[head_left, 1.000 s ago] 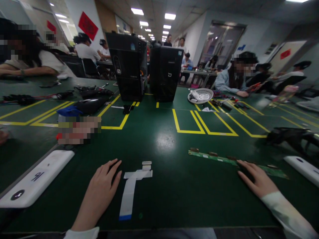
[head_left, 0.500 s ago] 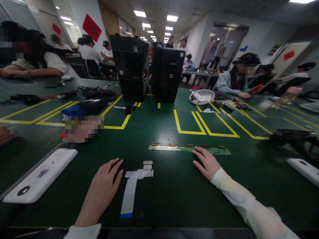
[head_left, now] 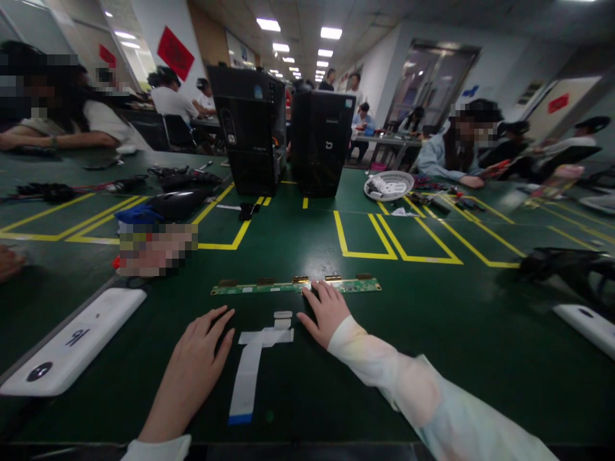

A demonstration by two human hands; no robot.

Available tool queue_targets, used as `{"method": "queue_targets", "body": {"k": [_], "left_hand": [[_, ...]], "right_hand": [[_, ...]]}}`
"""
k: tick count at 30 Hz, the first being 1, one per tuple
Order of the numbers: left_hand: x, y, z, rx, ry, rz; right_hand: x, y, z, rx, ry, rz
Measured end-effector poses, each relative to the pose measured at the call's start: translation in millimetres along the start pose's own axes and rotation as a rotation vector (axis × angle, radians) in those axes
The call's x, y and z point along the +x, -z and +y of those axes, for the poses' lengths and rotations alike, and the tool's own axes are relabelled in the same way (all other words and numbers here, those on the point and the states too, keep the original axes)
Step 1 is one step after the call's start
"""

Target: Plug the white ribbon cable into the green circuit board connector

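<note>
A long, narrow green circuit board (head_left: 269, 288) with copper-coloured tabs along its far edge lies flat across the middle of the table. The fingertips of my right hand (head_left: 329, 310) touch it right of its centre, fingers apart and not wrapped around it. My left hand (head_left: 202, 349) rests on the table with its fingers stretched out, holding nothing. Between my hands lies a white flat ribbon cable (head_left: 248, 374), folded, with a blue end nearest me and a connector at its far end. The ribbon cable is just right of my left hand, apart from it.
Two black computer towers (head_left: 247, 128) stand at the back. A white basket (head_left: 390, 186) is behind the yellow tape lines. At the left lie a white device (head_left: 77, 339) and a blue-and-black bundle (head_left: 168, 205); another white device (head_left: 586, 326) sits right. Co-workers sit around.
My right hand has moved left, and the circuit board has slid left with it to lie beyond the ribbon cable. My left hand has stayed in place.
</note>
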State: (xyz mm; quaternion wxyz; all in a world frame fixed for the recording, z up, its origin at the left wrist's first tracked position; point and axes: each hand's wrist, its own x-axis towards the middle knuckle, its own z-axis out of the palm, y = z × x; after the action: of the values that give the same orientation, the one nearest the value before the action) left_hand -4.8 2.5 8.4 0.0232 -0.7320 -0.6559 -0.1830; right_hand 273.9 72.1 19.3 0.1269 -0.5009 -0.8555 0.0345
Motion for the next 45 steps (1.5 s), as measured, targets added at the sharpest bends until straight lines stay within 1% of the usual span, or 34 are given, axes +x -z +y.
{"method": "queue_targets", "body": {"k": [5,7,9,11,14,18,20,22,24,27,29,31,34,40,45], "left_hand": [[1,0.5,-1,0.01,0.002,-0.014],[1,1.2,0,0.011,0.001,-0.023],[1,2.0,0,0.01,0.002,-0.023],[1,2.3,0,0.007,0.005,-0.017],[1,1.5,0,0.005,0.001,-0.01],[1,-1.3,-3,0.011,-0.019,0.003],[1,-2.3,-4,0.011,-0.033,0.017],[1,-2.2,-3,-0.005,-0.06,0.033],[0,-1.1,0,-0.035,-0.116,0.037],[-2,1.5,14,-0.067,-0.256,-0.024],[-3,3.1,26,-0.063,-0.356,-0.09],[-2,4.4,39,-0.052,-0.417,-0.132],[0,6.6,55,-0.043,-0.456,-0.162],[7,11.1,87,-0.043,-0.491,-0.246],[14,5.2,124,-0.05,-0.511,-0.28]], "right_hand": [[5,3,-9,0.01,-0.008,-0.039],[5,6,-8,0.017,-0.005,-0.053],[3,8,-2,0.022,0.035,-0.055],[0,9,9,0.016,0.114,-0.036],[-6,10,35,-0.007,0.221,0.042],[-20,7,78,-0.016,0.23,0.153],[-26,6,95,-0.006,0.231,0.186],[-30,4,105,0.007,0.234,0.197],[-32,4,109,0.016,0.239,0.175],[-33,4,107,0.006,0.257,0.119],[-32,6,103,-0.013,0.256,0.108],[-33,8,99,-0.03,0.25,0.102],[-35,9,94,-0.042,0.243,0.082],[-37,7,84,-0.051,0.235,0.098],[-37,8,83,-0.034,0.241,0.099]]}}
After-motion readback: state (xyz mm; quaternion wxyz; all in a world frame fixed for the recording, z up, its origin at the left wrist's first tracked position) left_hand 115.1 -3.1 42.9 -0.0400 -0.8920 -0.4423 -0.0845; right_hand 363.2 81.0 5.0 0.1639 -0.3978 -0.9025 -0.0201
